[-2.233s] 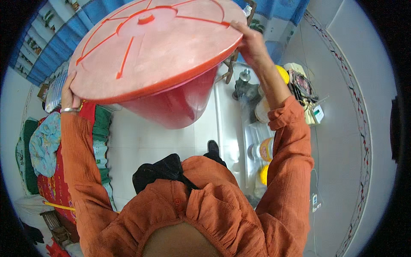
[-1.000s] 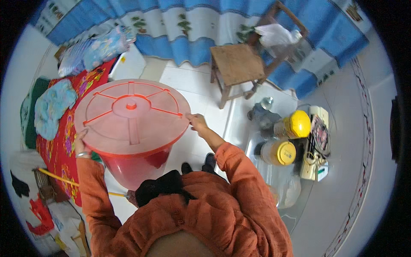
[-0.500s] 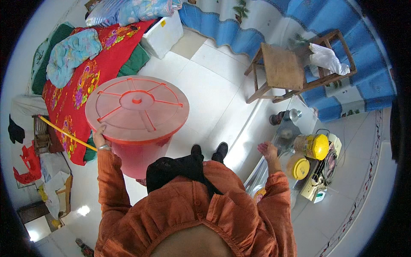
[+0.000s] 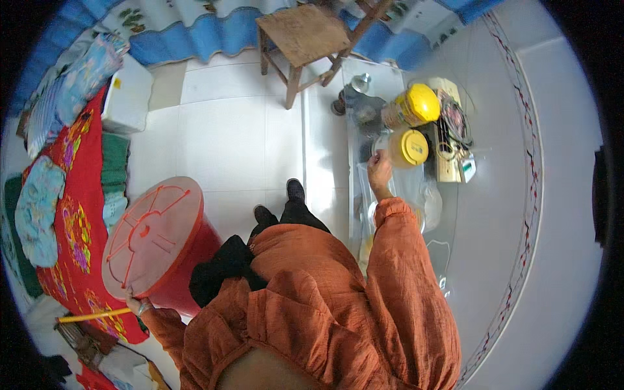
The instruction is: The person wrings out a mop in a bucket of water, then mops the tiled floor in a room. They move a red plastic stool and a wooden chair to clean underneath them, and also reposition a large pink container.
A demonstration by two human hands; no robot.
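Note:
A large red plastic bucket [image 4: 185,266] is tilted at my left side. Its pale lid [image 4: 127,244] with red ribs is on top. My left hand [image 4: 137,303] grips the bucket at the lid's near edge, the fingers partly hidden beneath. My right hand [image 4: 379,170] reaches over the low glass-topped table [image 4: 354,188], fingers curled beside a clear jar with a yellow lid [image 4: 412,148]. Whatever those fingers hold is too small to make out. Just beyond stands a bigger jar with a yellow lid [image 4: 419,104].
A power strip with coiled cables [image 4: 452,127] lies to the right of the jars. Farther off, a wooden chair [image 4: 302,36] stands by the blue curtain [image 4: 214,32]. On the left are a red floral cover [image 4: 75,221], a white box [image 4: 128,94] and a yellow stick [image 4: 94,316].
My view has turned to the right. My right hand, open before, has come in beside the smaller jar with fingers curled. The bucket, still in my left hand, now tilts more.

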